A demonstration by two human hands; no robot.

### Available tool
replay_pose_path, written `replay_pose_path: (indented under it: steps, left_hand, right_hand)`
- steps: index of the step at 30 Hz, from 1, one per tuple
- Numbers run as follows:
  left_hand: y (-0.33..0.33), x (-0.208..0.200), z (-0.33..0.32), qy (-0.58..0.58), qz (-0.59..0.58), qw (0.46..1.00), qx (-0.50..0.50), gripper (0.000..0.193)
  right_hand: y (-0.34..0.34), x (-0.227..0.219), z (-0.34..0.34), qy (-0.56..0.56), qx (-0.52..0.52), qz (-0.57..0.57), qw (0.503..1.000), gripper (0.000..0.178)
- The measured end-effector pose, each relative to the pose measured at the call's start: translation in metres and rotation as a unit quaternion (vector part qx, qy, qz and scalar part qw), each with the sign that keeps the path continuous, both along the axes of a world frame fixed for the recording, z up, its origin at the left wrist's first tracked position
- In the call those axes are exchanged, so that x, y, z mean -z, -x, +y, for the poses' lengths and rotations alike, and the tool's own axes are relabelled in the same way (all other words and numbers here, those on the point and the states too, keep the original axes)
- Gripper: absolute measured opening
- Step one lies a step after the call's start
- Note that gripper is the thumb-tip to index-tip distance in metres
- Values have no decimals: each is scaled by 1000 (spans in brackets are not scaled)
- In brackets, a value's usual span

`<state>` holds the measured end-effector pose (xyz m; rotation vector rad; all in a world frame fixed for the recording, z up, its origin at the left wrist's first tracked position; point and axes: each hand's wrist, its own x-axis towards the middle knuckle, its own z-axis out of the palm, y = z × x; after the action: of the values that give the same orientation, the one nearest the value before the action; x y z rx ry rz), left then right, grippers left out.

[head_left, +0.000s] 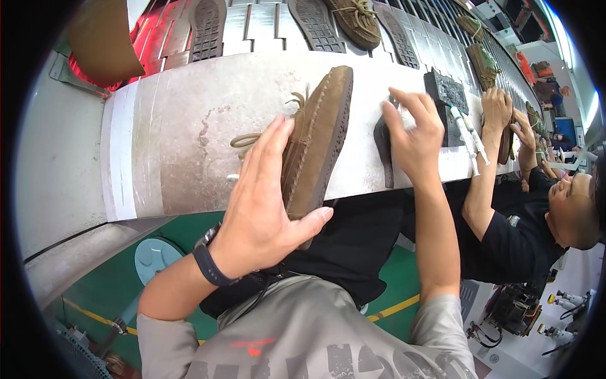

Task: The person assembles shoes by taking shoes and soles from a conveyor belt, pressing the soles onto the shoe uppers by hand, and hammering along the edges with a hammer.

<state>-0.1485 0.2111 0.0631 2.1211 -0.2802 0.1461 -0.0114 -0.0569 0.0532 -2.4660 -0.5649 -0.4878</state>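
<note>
My left hand (pixel 255 196) grips a brown suede moccasin (pixel 317 136) with pale stitching, laces and a dark sole. The shoe tilts toe-up over the pale worktop (pixel 183 132), its sole facing right. Its heel lies between my thumb and the other fingers. To the right, my right hand (pixel 416 136) is over the worktop, thumb and index finger apart. Beside that thumb is a dark, curved, flat tool (pixel 383 151), partly hidden by the hand; its exact kind I cannot tell.
A black rough block (pixel 447 91) and white syringe-like tubes (pixel 467 132) lie right of my right hand. Beyond the worktop, a slatted metal conveyor (pixel 259 28) carries soles (pixel 207 31) and a brown shoe (pixel 356 25). A co-worker (pixel 517 227) handles a shoe at the right.
</note>
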Motion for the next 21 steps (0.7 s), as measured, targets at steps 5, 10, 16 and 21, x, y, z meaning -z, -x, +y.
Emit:
replay_pose_path:
  steps: [5,10,16,21]
  left_hand:
    - [-41,17,-8,30,-9,999,4,104]
    - [-47,20,-8,30,-13,999,18,105]
    - [-46,16,-7,31,-7,999,23,104]
    - [-47,19,-9,45,11,999,10,105]
  right_hand:
    - [28,-16,-28,29,-88,127,988,49]
    - [10,-27,-9,103,-40,125,986,41]
    - [-33,-75,16,-364,-81,274,887,24]
    - [-56,-77,35,-272,-93,335,897,34]
